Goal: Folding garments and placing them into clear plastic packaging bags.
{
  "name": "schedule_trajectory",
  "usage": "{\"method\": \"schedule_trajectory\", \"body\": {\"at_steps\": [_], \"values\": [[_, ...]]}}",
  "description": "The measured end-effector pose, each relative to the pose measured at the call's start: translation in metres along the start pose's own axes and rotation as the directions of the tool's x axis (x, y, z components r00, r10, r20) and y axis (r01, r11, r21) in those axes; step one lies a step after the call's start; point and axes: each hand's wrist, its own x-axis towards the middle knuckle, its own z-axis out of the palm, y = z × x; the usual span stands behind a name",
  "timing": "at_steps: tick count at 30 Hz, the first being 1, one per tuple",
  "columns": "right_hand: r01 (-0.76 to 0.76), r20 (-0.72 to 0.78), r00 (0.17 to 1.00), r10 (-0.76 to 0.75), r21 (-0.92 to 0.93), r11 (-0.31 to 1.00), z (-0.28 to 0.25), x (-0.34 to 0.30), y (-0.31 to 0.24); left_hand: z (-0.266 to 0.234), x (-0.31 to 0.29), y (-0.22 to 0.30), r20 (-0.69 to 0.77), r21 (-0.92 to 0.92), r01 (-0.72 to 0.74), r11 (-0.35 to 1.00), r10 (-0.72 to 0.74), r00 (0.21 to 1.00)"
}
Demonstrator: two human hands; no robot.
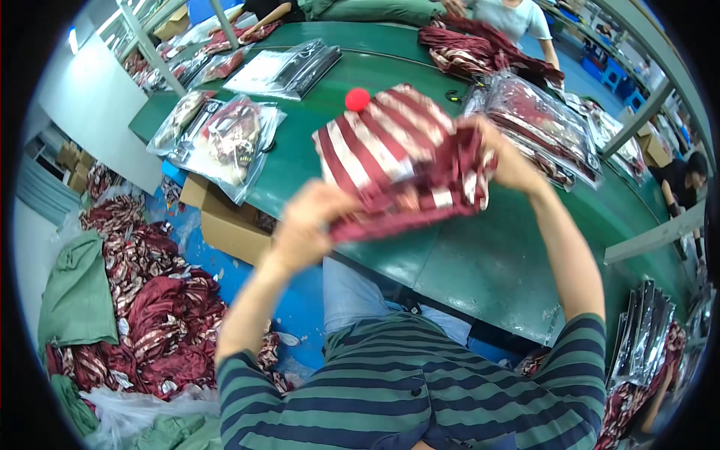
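Observation:
A maroon and cream striped garment (382, 142) is stretched between my two hands over the green table. My left hand (311, 217), slightly blurred, is closed on its near left edge. On the other side, my right hand (504, 154) grips the bunched right end, where the cloth gathers in dark folds. The garment's far part spreads out fairly flat. Its near edge hangs by the front of the table (480, 277). A small bright red round thing (358, 99) shows at its far left edge.
Bagged garments (229, 139) lie to the left, with flat clear bags (289, 67) behind. Another bagged stack (536, 124) sits at right. Across the table a person (517, 22) handles striped cloth (480, 49). A cardboard box (229, 225) and heaped garments (165, 315) are on the floor at left.

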Motion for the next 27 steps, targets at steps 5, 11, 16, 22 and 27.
{"method": "schedule_trajectory", "body": {"at_steps": [5, 11, 16, 22, 27], "values": [[-0.314, 0.151, 0.929, 0.337, -0.159, 0.936, 0.071, -0.108, 0.068, 0.134, -0.1, 0.016, 0.086, -0.169, 0.181, 0.969, -0.169, 0.982], [-0.413, 0.444, 0.832, 0.332, 0.097, 0.905, 0.036, -0.091, 0.033, 0.093, -0.097, 0.018, 0.222, -0.477, 0.366, 0.799, -0.293, 0.93], [-0.532, 0.484, 0.722, 0.494, -0.068, 0.844, -0.037, -0.019, -0.017, 0.053, -0.03, -0.064, -0.157, -0.395, 0.527, 0.753, -0.62, 0.769], [-0.701, -0.327, 0.711, 0.623, -0.389, 0.597, 0.082, 0.148, 0.018, 0.119, 0.082, -0.134, -0.521, 0.158, 0.49, 0.857, -0.349, 0.779], [-0.825, -0.456, 0.562, 0.69, -0.368, 0.429, 0.144, 0.16, 0.087, 0.155, 0.079, -0.142, -0.411, 0.265, 0.578, 0.772, -0.452, 0.792]]}}
